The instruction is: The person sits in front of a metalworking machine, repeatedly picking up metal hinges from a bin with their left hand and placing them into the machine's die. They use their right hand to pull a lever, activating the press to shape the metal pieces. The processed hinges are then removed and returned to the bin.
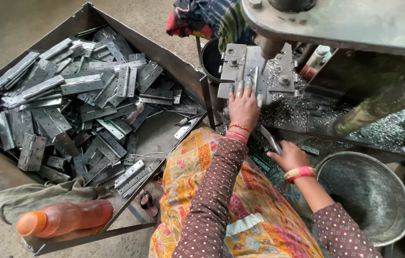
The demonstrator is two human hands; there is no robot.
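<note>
Big steel tray (2, 167) of loose hinges (83, 110) sits well left of the drill press (336, 19). Under the press's bit, the hinge on the jig (252, 71) lies long axis pointing away from the person. Left hand (244, 107) is nearer, fingers spread, pressing it flat. Right hand (289, 155), nearer the body beside the steel basin (398, 191), curls round a thin metal piece (270, 139).

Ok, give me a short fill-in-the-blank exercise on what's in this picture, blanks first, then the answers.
1. The left hand presses a metal hinge flat under the ____ bit.
2. The big tray on the left holds a pile of metal ____.
3. The bottle lying on the cloth is ____ in colour.
4. The right hand rests beside a round metal ____.

Missing words: drill; hinges; orange; basin
</note>
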